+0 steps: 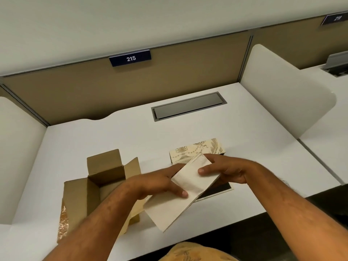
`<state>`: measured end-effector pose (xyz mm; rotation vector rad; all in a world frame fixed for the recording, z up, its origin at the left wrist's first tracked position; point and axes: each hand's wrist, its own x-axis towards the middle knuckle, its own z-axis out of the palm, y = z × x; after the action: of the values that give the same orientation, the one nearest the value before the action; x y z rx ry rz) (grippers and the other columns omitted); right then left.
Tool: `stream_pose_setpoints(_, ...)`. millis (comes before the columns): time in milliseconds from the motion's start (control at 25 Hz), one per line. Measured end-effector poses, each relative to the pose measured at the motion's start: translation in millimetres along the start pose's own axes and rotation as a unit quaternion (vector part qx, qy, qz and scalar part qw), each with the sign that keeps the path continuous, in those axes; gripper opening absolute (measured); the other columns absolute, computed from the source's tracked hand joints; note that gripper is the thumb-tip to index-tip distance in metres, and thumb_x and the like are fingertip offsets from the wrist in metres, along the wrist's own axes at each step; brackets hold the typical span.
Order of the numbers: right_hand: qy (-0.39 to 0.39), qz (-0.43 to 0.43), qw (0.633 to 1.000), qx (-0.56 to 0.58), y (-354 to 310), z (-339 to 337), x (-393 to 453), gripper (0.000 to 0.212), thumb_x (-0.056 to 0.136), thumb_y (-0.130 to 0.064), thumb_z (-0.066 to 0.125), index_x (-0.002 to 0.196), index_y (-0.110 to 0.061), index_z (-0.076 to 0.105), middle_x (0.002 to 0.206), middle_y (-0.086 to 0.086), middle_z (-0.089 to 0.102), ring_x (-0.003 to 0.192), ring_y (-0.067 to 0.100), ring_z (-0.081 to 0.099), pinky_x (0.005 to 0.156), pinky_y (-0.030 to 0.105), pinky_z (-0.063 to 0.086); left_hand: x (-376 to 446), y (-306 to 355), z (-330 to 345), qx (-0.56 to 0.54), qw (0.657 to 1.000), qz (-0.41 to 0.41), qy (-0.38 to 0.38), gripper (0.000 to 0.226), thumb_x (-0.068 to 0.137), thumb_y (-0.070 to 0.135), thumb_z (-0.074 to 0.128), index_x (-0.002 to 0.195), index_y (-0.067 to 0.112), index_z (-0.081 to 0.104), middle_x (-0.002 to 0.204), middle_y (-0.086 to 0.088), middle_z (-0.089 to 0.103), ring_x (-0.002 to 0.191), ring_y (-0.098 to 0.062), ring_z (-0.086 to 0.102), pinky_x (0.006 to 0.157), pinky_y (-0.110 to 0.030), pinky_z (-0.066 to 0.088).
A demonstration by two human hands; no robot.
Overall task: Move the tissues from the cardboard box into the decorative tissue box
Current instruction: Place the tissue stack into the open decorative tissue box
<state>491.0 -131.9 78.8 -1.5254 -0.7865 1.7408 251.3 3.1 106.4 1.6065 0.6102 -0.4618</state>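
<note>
Both hands clamp the tissues (185, 187), left hand (160, 182) near end, right hand (226, 171) far end; the stack's long axis angles away toward the box (199, 147) just beyond, right hand nearer; soft ribbed paper, flat slab; carton (90, 187) open at left, stiff brown card.

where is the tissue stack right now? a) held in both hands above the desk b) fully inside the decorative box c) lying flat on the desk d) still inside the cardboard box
a: the left hand and right hand both grip the tissue stack, tilted in the air between the open cardboard box and the decorative tissue box.
</note>
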Motion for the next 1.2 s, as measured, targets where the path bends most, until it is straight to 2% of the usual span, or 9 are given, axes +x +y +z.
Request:
stream_pose_setpoints(80, -0.012, -0.003, 1.000, 0.018, 7, -25, -8, 0.073, 0.072, -0.034, 0.096, 0.138, -0.028, 0.065, 0.134, 0.003, 0.075, 0.122, 0.025, 0.072, 0.100, 0.047, 0.061, 20, 17, 9, 0.005, 1.000, -0.020, -0.009, 0.072, 0.081, 0.036, 0.088, 0.115, 0.086, 0.049, 0.122, 0.043, 0.063, 0.112, 0.009, 0.064, 0.089, -0.016, 0.057)
stream_pose_setpoints(200, -0.026, -0.008, 0.999, 0.045, 17, -57, -16, 0.071, 0.074, -0.026, 0.092, 0.139, -0.026, 0.064, 0.131, 0.000, 0.077, 0.113, 0.016, 0.076, 0.089, 0.031, 0.062, 50, 37, 24, 0.022, 0.999, -0.028, 0.003, 0.070, 0.079, 0.036, 0.090, 0.120, 0.079, 0.053, 0.124, 0.039, 0.063, 0.111, 0.012, 0.063, 0.090, -0.017, 0.055)
stream_pose_setpoints(320, -0.032, -0.008, 0.998, 0.061, 27, -87, -20, 0.062, 0.078, -0.023, 0.089, 0.136, -0.024, 0.068, 0.133, 0.004, 0.076, 0.120, 0.023, 0.073, 0.105, 0.043, 0.059, 73, 56, 38, 0.026, 0.999, -0.031, 0.002, 0.068, 0.077, 0.034, 0.092, 0.120, 0.073, 0.056, 0.120, 0.033, 0.067, 0.104, 0.012, 0.067, 0.079, -0.012, 0.058)
stream_pose_setpoints(440, -0.042, 0.007, 0.998, 0.056, 34, -105, -20, 0.055, 0.082, -0.021, 0.086, 0.134, -0.022, 0.070, 0.134, 0.008, 0.075, 0.126, 0.030, 0.070, 0.105, 0.046, 0.059, 89, 60, 45, 0.025, 0.999, -0.040, 0.009, 0.066, 0.076, 0.031, 0.094, 0.128, 0.054, 0.062, 0.120, 0.018, 0.073, 0.107, -0.002, 0.073, 0.080, -0.019, 0.062)
stream_pose_setpoints(560, -0.057, 0.006, 0.994, 0.097, 42, -117, -20, 0.050, 0.080, -0.018, 0.088, 0.128, -0.023, 0.076, 0.132, 0.010, 0.076, 0.116, 0.026, 0.075, 0.090, 0.040, 0.064, 90, 57, 38, -0.010, 0.995, -0.091, 0.025, 0.069, 0.073, 0.029, 0.095, 0.134, 0.034, 0.063, 0.123, 0.004, 0.077, 0.110, -0.018, 0.077, 0.088, -0.032, 0.064)
stream_pose_setpoints(720, -0.079, 0.013, 0.986, 0.144, 60, -126, -21, 0.044, 0.078, -0.014, 0.087, 0.119, -0.028, 0.081, 0.129, 0.008, 0.077, 0.112, 0.024, 0.076, 0.086, 0.038, 0.063, 84, 35, 24, -0.028, 0.992, -0.120, 0.019, 0.046, 0.080, 0.024, 0.089, 0.123, 0.014, 0.075, 0.121, -0.007, 0.080, 0.113, -0.029, 0.077, 0.085, -0.030, 0.063)
stream_pose_setpoints(880, -0.092, 0.017, 0.980, 0.178, 76, -123, -14, 0.054, 0.082, -0.022, 0.088, 0.132, -0.031, 0.073, 0.140, 0.010, 0.071, 0.121, 0.029, 0.072, 0.094, 0.044, 0.060, 78, 11, 22, -0.136, 0.978, -0.097, 0.121, 0.046, 0.074, 0.030, 0.089, 0.118, 0.021, 0.080, 0.123, -0.009, 0.079, 0.117, -0.032, 0.074, 0.101, -0.044, 0.057)
stream_pose_setpoints(1040, -0.076, 0.016, 0.970, 0.231, 88, -115, 2, 0.064, 0.080, -0.024, 0.090, 0.140, -0.027, 0.068, 0.142, 0.012, 0.070, 0.125, 0.033, 0.071, 0.096, 0.046, 0.060, 79, -13, 30, -0.257, 0.937, -0.082, 0.223, 0.065, 0.062, 0.037, 0.091, 0.124, 0.029, 0.076, 0.127, -0.005, 0.078, 0.110, -0.023, 0.077, 0.086, -0.037, 0.060)
stream_pose_setpoints(1200, -0.031, 0.028, 0.959, 0.280, 97, -110, 18, 0.062, 0.082, -0.023, 0.088, 0.140, -0.018, 0.067, 0.139, 0.014, 0.072, 0.125, 0.032, 0.071, 0.095, 0.045, 0.062, 77, -38, 40, -0.370, 0.902, -0.033, 0.222, 0.067, 0.067, 0.034, 0.091, 0.132, 0.029, 0.073, 0.134, -0.007, 0.074, 0.117, -0.027, 0.073, 0.090, -0.041, 0.061)
